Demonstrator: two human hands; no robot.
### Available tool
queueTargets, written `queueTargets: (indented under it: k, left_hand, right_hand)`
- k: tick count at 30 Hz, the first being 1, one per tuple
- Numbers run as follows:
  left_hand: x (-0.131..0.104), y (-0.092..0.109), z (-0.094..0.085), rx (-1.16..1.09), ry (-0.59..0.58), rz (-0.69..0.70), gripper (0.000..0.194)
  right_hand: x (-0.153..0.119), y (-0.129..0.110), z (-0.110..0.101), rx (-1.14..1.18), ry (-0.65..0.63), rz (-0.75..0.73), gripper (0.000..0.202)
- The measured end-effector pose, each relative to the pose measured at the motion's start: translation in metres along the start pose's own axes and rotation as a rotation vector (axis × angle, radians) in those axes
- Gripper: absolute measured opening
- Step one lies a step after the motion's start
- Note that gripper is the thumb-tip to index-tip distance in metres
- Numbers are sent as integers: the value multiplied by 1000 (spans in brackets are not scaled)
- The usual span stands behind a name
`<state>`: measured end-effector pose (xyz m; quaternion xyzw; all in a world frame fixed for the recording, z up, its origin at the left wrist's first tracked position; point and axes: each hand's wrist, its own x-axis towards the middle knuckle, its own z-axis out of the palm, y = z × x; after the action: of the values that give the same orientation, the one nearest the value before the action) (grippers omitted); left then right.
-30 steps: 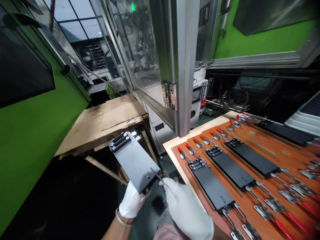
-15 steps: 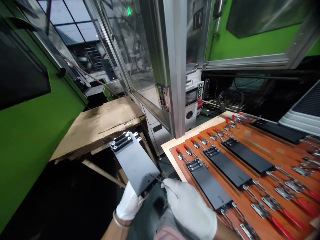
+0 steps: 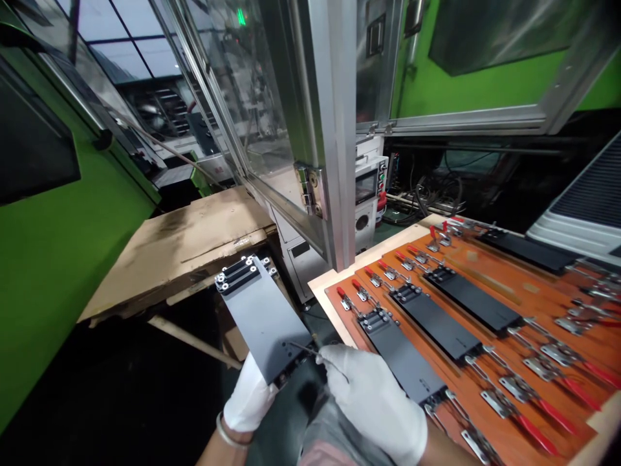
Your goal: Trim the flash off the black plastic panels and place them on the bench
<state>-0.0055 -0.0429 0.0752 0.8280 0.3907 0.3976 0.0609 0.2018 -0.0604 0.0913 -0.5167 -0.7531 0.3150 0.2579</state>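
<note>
My left hand [image 3: 250, 396], in a white glove, is closed on the lower end of a flat grey rectangular panel [image 3: 264, 317]. Black end pieces with round metal fittings sit along the panel's far edge, and small dark holes show near its lower right corner. My gloved right hand [image 3: 371, 398] pinches a thin dark pointed tool [image 3: 303, 348]. The tool's tip lies over the panel close to those holes; whether it touches the surface I cannot tell. My left fingers are mostly hidden beneath the panel.
On the right, an orange board [image 3: 504, 375] carries several similar panels [image 3: 400, 356] held by red-handled toggle clamps [image 3: 538, 427]. A cardboard-covered table [image 3: 179, 239] stands at left. A metal-framed door [image 3: 342, 162] juts in ahead, beside green machines [image 3: 485, 90].
The view has shifted slightly, so the surroundings sit a little further left. The panel stays in my left hand, and my right hand with the tool has moved very slightly.
</note>
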Motion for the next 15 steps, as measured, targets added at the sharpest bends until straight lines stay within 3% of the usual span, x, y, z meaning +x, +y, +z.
queueTargets:
  k: [3,8,15]
  left_hand:
    - [0,2,-1,-30,-9,-26,27]
    - [4,6,-4,-130,-37,-140,28]
    - [-10,-7,6,92,-23,-104,33]
  right_hand:
    - [1,0,0,5,-35,-46,27]
    - [2,1,7,-2,9,4,33]
    - [-2,-4,21,-60,11,75,35]
